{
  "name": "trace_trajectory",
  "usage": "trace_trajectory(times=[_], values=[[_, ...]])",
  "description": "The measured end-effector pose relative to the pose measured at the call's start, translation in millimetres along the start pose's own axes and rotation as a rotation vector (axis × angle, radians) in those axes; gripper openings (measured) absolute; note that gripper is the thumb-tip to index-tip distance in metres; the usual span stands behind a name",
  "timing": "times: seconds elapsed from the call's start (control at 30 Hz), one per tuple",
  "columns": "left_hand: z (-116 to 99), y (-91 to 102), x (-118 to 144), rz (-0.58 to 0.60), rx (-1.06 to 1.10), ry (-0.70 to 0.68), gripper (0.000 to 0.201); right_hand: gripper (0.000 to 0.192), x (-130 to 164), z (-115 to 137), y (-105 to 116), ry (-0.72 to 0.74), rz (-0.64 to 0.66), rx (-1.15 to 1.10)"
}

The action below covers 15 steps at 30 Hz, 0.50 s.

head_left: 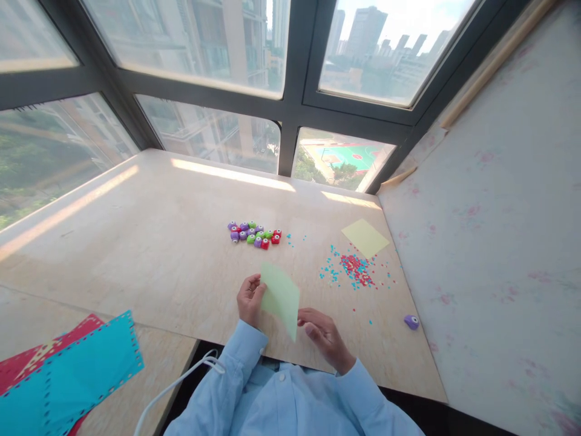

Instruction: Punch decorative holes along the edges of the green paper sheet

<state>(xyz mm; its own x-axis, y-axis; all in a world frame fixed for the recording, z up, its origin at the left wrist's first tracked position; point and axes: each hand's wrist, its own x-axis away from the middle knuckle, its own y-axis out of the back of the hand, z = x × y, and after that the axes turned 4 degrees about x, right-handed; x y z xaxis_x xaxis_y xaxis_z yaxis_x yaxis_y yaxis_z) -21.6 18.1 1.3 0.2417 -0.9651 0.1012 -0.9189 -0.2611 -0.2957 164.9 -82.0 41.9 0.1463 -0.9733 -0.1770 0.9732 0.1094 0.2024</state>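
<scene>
The left hand (249, 300) grips the left edge of a pale green square sheet of paper (281, 298), fingers curled closed on it, thumb toward the front. The right hand (323, 336) sits at the sheet's lower right corner with its fingers bent and partly closed; whether they pinch the paper or only touch it cannot be told. The sheet is held tilted just above the near edge of the table, in front of the light blue shirt sleeves (236, 375).

The wide beige marble-patterned tabletop (136, 242) fills the corner under the dark-framed windows (290, 103). A pale wall panel with faint pink blotches (499, 242) stands along the right side.

At the lower left, a turquoise sheet with punched holes along its edges (91, 363) lies over a red sheet (27, 363), well apart from the hands. A white cable (181, 381) curves beside the left sleeve.

A pale yellow square sheet of paper (365, 237) lies flat at the far right of the table. Just in front of it spreads a scatter of tiny red and turquoise paper bits (356, 269).

Beyond the hands, near the table's middle, a cluster of small purple, green and red plastic punches (254, 234) sits packed together. One single purple punch (411, 321) lies alone near the right edge, to the right of the right hand.
</scene>
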Motion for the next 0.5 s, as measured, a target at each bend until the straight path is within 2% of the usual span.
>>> trace_trajectory(times=[0.07,0.13,0.2,0.27,0.3,0.4,0.47,0.5], values=[[-1,-1.0,-1,-0.017,0.015,-0.008,0.025,0.046,-12,-4,-6,-0.116,-0.005,-0.138],[-2,-2.2,-1,-0.038,0.021,-0.018,0.018,0.053,-29,-10,-13,-0.243,-0.101,-0.235],[-2,-2.7,-3,-0.054,0.021,-0.029,0.016,0.05,-46,-16,-20,-0.337,-0.083,-0.234],[-1,-2.3,-4,-0.053,0.016,-0.036,0.015,0.046,-62,-21,-24,-0.363,-0.066,-0.233],[0,-1.8,-4,-0.052,0.014,-0.04,0.015,0.046,-69,-23,-25,-0.366,-0.117,-0.218],[2,0.2,-5,-0.053,0.013,-0.051,0.015,0.051,-81,-30,-15,-0.34,-0.396,-0.134],[4,1.0,-5,-0.051,0.011,-0.053,0.016,0.055,-83,-33,-4,-0.267,-0.621,-0.041],[4,1.1,-6,-0.05,0.008,-0.053,0.016,0.055,-81,-35,3,-0.224,-0.681,-0.005]])
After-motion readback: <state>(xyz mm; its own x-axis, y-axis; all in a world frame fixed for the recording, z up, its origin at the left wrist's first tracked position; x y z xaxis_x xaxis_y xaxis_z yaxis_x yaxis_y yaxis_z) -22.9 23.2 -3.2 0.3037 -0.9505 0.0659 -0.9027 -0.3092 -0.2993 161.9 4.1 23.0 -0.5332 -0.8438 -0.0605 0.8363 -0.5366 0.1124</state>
